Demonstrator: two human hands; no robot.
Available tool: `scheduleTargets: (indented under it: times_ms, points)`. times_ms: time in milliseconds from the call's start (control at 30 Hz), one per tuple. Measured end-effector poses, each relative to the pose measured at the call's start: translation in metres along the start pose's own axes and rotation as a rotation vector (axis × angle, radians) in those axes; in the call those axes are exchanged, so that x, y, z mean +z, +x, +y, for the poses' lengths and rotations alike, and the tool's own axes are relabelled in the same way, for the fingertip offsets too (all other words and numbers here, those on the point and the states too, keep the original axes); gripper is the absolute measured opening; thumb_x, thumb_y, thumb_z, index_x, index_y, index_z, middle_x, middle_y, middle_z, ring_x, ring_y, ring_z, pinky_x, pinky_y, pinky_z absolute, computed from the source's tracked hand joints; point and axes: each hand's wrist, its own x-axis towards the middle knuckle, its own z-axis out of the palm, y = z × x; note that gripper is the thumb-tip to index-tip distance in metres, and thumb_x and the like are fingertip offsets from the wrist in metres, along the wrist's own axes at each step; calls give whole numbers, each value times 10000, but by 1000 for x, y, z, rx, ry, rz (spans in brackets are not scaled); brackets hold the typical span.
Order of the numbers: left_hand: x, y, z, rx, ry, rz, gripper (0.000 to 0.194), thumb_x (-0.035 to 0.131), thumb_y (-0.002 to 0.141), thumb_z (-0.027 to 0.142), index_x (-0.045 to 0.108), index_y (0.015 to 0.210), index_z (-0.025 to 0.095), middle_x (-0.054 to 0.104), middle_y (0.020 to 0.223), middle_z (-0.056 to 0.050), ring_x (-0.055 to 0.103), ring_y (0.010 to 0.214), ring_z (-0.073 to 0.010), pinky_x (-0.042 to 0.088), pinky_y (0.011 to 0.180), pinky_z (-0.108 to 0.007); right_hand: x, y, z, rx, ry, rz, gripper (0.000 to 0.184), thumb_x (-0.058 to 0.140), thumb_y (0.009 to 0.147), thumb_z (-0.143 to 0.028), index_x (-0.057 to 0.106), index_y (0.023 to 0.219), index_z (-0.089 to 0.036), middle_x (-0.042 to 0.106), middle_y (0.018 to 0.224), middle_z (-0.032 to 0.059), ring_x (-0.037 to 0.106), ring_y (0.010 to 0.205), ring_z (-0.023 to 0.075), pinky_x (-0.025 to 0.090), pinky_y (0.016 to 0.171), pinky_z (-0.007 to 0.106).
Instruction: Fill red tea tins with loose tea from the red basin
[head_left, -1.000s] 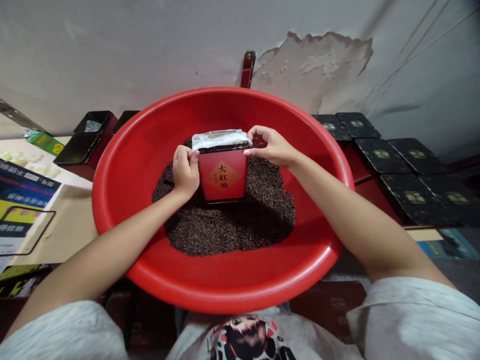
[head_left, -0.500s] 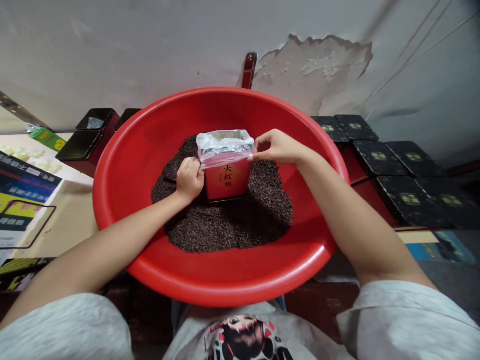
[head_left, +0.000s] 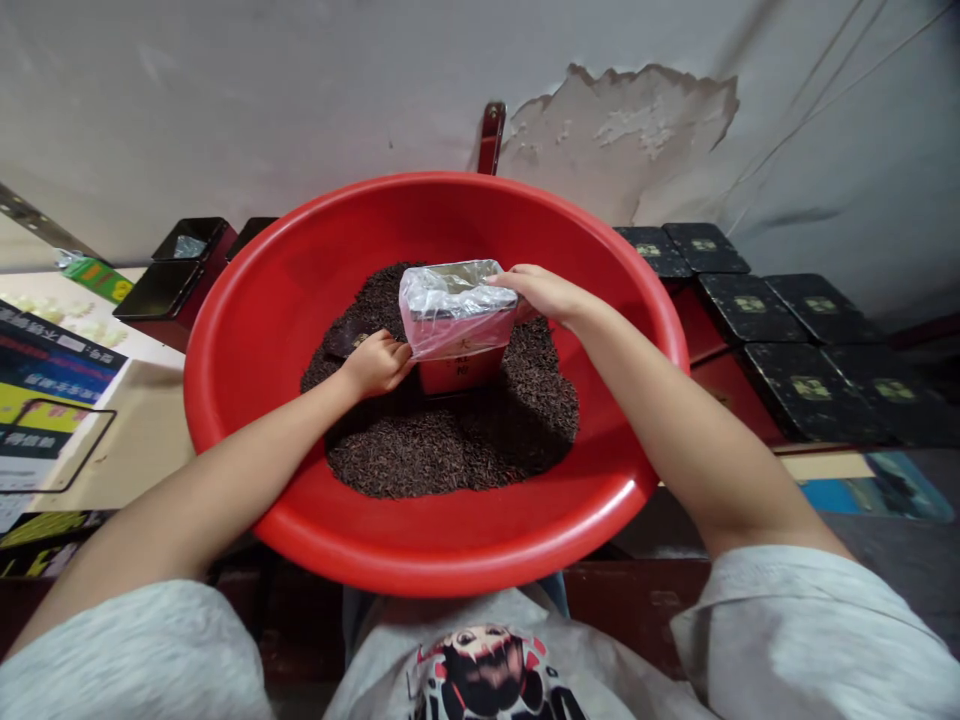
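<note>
A red tea tin [head_left: 457, 372] with dark lettering stands in loose dark tea leaves [head_left: 427, 455] inside a big red basin [head_left: 450, 560]. A clear plastic bag [head_left: 450, 325] lines the tin, its top folded out over the rim and hanging down the outside. The bag's lower left edge is pinched in my left hand [head_left: 379, 362], beside the tin. My right hand [head_left: 544, 290] grips the bag at the tin's upper right corner, fingertips over the rim; its thumb is mostly hidden. Behind my left hand, a dark flat piece [head_left: 343, 340] lies on the leaves.
Several black-lidded tins [head_left: 802, 385] are lined up right of the basin. Open dark tins [head_left: 161, 295] and a green box [head_left: 94, 275] stand at left, near printed sheets [head_left: 52, 380]. A wall with peeling paint [head_left: 622, 130] rises behind.
The bag's folded edge now hangs lower over the tin's front. My left hand has moved slightly down, drawing the bag. My right hand has shifted onto the rim.
</note>
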Motion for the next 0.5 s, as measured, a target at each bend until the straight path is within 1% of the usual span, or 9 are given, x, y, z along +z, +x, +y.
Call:
scheduleTargets:
  times_ms: [100, 167, 200, 267, 300, 367, 400, 467, 500]
  points:
    - [-21, 6, -14, -6, 61, 22, 199, 418, 753, 349, 474, 613, 218, 506, 568, -31, 482, 552, -183, 374, 675, -378, -2, -4, -4, 59, -62, -39, 118, 585, 690, -232, 483, 646, -192, 536, 536, 7, 494, 455, 133, 389, 513, 295]
    - [-38, 7, -15, -92, 132, 153, 175, 428, 733, 358, 508, 665, 219, 544, 647, -52, 496, 618, -203, 377, 690, -396, -1, -10, -8, 79, -149, -129, 54, 528, 671, -181, 506, 622, -182, 537, 504, 22, 501, 457, 147, 387, 517, 304]
    - [-48, 9, -11, -140, 151, 249, 174, 425, 733, 358, 521, 692, 219, 559, 688, -60, 504, 652, -210, 380, 698, -400, 0, -14, -11, 75, -199, -164, 58, 501, 666, -168, 512, 610, -179, 535, 488, 29, 508, 463, 156, 386, 518, 308]
    - [-67, 16, 11, -175, 135, 424, 178, 419, 739, 346, 539, 733, 215, 580, 755, -64, 521, 719, -216, 388, 725, -401, 7, -24, -17, 34, -311, -191, 86, 463, 657, -148, 508, 590, -177, 540, 484, 44, 526, 489, 178, 389, 523, 315]
    - [-75, 22, 27, -161, 89, 442, 168, 441, 736, 344, 548, 739, 214, 587, 779, -56, 532, 760, -216, 394, 757, -399, 10, -28, -21, 3, -377, -182, 85, 458, 650, -140, 502, 588, -178, 552, 502, 53, 537, 511, 188, 390, 531, 317]
    - [-85, 38, 60, -128, -7, 339, 149, 452, 741, 306, 559, 719, 205, 601, 784, -52, 547, 772, -210, 411, 767, -381, 17, -37, -26, -87, -518, -140, 70, 461, 638, -127, 501, 619, -182, 592, 585, 67, 558, 579, 206, 390, 563, 320]
    - [-85, 46, 74, -118, -48, 227, 153, 441, 750, 274, 564, 701, 197, 605, 770, -55, 553, 747, -204, 423, 738, -362, 19, -40, -28, -134, -574, -133, 73, 464, 636, -126, 505, 657, -183, 613, 646, 73, 565, 620, 211, 389, 579, 317]
    - [-78, 59, 92, -204, -131, -10, 166, 438, 738, 195, 560, 626, 188, 602, 679, -46, 546, 626, -181, 430, 641, -324, 22, -43, -29, -202, -626, -154, 142, 461, 640, -132, 499, 766, -186, 640, 780, 79, 566, 691, 210, 387, 600, 305]
    - [-70, 63, 95, -276, -192, -85, 181, 461, 727, 182, 550, 570, 188, 584, 604, -32, 523, 546, -166, 423, 585, -310, 21, -44, -29, -223, -623, -185, 192, 456, 639, -132, 483, 821, -187, 641, 836, 79, 564, 711, 203, 388, 601, 296]
